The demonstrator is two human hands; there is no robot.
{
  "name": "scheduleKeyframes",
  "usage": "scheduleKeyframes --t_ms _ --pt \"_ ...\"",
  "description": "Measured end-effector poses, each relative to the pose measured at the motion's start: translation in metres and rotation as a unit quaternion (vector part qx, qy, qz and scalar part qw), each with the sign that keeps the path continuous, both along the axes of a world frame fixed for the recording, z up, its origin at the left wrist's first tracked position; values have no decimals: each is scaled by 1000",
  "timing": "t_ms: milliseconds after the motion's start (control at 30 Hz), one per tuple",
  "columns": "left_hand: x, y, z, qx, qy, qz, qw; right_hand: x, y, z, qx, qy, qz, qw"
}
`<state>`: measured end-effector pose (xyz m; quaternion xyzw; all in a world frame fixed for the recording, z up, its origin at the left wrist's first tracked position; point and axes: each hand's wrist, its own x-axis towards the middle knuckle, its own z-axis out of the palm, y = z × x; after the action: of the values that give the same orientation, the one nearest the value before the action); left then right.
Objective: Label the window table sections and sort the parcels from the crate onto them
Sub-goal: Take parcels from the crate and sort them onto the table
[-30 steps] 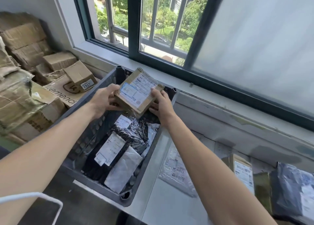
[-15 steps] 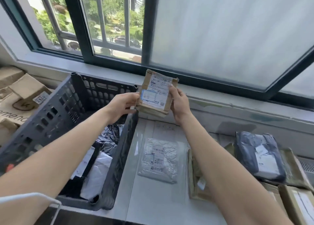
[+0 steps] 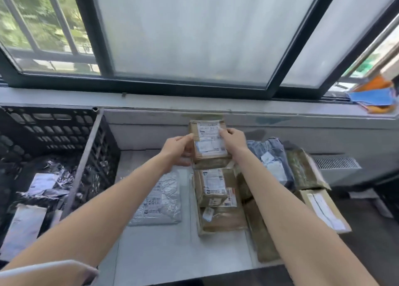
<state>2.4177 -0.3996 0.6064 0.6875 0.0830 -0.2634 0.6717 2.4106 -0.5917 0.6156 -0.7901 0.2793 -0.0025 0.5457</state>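
Observation:
A small brown cardboard parcel with white shipping labels is held above the far middle of the white window table. My left hand grips its left edge and my right hand grips its right edge. Just below it lie stacked brown box parcels in the middle section. A silver bubble-mailer parcel lies flat in the left section. The dark plastic crate stands at the table's left, with black and white bagged parcels inside.
To the right lie a grey bagged parcel, an olive padded parcel and a labelled cardboard box. The window sill and frosted panes run behind. Orange and blue items sit on the sill at far right.
Both hands have carried the brown parcel rightward from the crate to above the middle stack of boxes. My view has turned right, so the crate now sits at the left edge.

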Motion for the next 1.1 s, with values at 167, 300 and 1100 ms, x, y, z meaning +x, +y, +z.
scheduleKeyframes --t_ms 167,300,1100 --pt "-14 -25 -23 55 14 -29 998 -16 -24 -34 -16 60 9 998" --pt "-17 -30 -35 73 31 -34 996 -21 -26 -54 15 81 5 997" --pt "-3 -17 -47 137 34 -28 990 -18 -16 -41 -143 38 23 989"
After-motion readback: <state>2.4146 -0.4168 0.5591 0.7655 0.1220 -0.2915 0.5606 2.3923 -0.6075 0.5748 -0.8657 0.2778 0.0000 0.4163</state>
